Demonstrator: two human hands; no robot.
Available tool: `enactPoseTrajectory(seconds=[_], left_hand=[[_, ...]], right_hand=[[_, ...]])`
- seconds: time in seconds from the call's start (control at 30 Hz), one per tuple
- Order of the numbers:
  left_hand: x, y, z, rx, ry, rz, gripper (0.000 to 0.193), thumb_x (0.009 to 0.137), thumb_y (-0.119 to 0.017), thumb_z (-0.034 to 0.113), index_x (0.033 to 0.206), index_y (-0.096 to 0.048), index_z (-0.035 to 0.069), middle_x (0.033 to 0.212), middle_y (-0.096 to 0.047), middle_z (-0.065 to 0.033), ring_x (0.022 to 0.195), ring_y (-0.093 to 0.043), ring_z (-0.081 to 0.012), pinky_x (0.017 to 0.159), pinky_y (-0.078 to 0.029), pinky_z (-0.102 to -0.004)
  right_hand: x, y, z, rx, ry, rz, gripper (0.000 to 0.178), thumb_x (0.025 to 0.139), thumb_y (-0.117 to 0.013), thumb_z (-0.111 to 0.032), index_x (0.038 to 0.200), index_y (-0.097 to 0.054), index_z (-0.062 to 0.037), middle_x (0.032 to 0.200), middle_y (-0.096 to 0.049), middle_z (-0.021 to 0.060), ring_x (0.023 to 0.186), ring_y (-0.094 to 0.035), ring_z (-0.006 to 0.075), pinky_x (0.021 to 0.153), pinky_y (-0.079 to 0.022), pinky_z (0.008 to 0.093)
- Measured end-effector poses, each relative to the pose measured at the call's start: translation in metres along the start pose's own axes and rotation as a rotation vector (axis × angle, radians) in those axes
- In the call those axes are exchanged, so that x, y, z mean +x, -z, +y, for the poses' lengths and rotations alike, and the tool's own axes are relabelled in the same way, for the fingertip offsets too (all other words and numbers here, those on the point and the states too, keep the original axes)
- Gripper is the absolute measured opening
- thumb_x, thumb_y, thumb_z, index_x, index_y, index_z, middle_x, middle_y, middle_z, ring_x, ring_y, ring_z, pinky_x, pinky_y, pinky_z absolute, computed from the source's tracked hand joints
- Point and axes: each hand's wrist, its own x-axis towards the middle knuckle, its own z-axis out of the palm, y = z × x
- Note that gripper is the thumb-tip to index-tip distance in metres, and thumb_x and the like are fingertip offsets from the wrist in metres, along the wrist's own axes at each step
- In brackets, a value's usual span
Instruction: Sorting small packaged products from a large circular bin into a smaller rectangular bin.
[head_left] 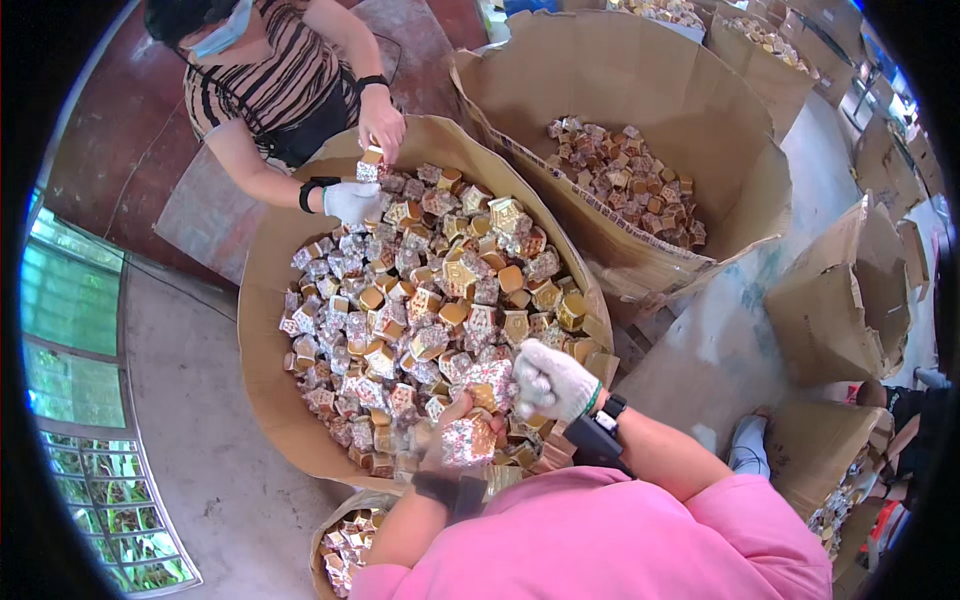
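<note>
My left hand [432,450], bare and with a dark band at the wrist, is closed round a small glittery house-shaped ornament [466,442] with gold-brown sides. My right hand [556,384] wears a white knit glove, its fingers curled in. Just left of that glove is another glittery house-shaped ornament [490,382]; whether the glove grips it or anything else is hidden. Both hands are over the near side of a large cardboard bin [262,370] heaped with similar white, red and gold ornaments [400,300].
Across the bin, a masked person's gloved hand [352,202] and bare hand [381,122] handle an ornament [370,165]. A second big carton [640,70] holds a lower pile. More cartons [835,290] line the right, and a smaller filled box [325,540] stands near my left arm.
</note>
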Motion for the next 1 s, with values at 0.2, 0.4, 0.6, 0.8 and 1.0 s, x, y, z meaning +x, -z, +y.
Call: enactPoseTrajectory(seconds=[0.2, 0.4, 0.6, 0.8, 1.0], left_hand=[[0.031, 0.022, 0.014, 0.124, -0.015, 0.262, 0.033, 0.09, -0.045, 0.036, 0.105, -0.055, 0.009, 0.088, -0.063, -0.0083, 0.076, -0.062, -0.0209, 0.062, -0.053, -0.0357], [0.095, -0.138, 0.056, 0.271, -0.216, -0.146, 0.053, 0.088, -0.044, 0.049, 0.123, -0.042, 0.009, 0.108, -0.057, -0.0096, 0.089, -0.059, -0.0259, 0.072, -0.05, -0.0425], [0.145, -0.121, 0.057, 0.765, -0.239, 0.235, 0.055, 0.08, -0.058, 0.045, 0.118, -0.049, 0.006, 0.093, -0.056, -0.006, 0.089, -0.052, -0.0222, 0.078, -0.042, -0.0432], [0.17, 0.014, -0.001, 1.543, 0.086, 0.354, 0.04, 0.081, -0.056, 0.033, 0.099, -0.058, -0.003, 0.09, -0.063, -0.0191, 0.083, -0.059, -0.0316, 0.074, -0.046, -0.0367], [0.179, 0.043, -0.021, 1.937, 0.169, 0.381, 0.057, 0.075, -0.061, 0.03, 0.117, -0.043, -0.005, 0.101, -0.057, -0.0288, 0.098, -0.055, -0.0396, 0.082, -0.044, -0.0437]], right_hand=[[0.008, 0.076, 0.021, -0.184, 0.111, 0.35, 0.019, 0.087, -0.052, -0.02, 0.074, -0.053, -0.0064, 0.064, -0.05, 0.0028, 0.057, -0.046, 0.0108, 0.055, -0.039, 0.027], [0.01, 0.087, 0.024, -0.464, 0.039, 0.193, 0.008, 0.08, -0.056, -0.01, 0.083, -0.056, -0.0023, 0.069, -0.05, 0.0031, 0.06, -0.045, 0.0115, 0.055, -0.037, 0.0225], [0.012, 0.093, 0.029, -0.345, 0.101, 0.258, 0.011, 0.078, -0.056, -0.014, 0.081, -0.06, -0.0042, 0.071, -0.056, 0.0002, 0.066, -0.054, 0.0102, 0.058, -0.043, 0.0244], [0.005, 0.088, 0.052, -1.666, 0.359, 0.065, 0.015, 0.076, -0.052, -0.016, 0.079, -0.06, -0.0034, 0.075, -0.058, 0.0206, 0.073, -0.056, 0.0381, 0.066, -0.045, 0.0424], [0.0, 0.087, 0.054, -1.684, 0.36, 0.064, 0.014, 0.077, -0.051, -0.015, 0.079, -0.059, -0.0042, 0.074, -0.059, 0.0181, 0.074, -0.057, 0.037, 0.066, -0.046, 0.0428]])
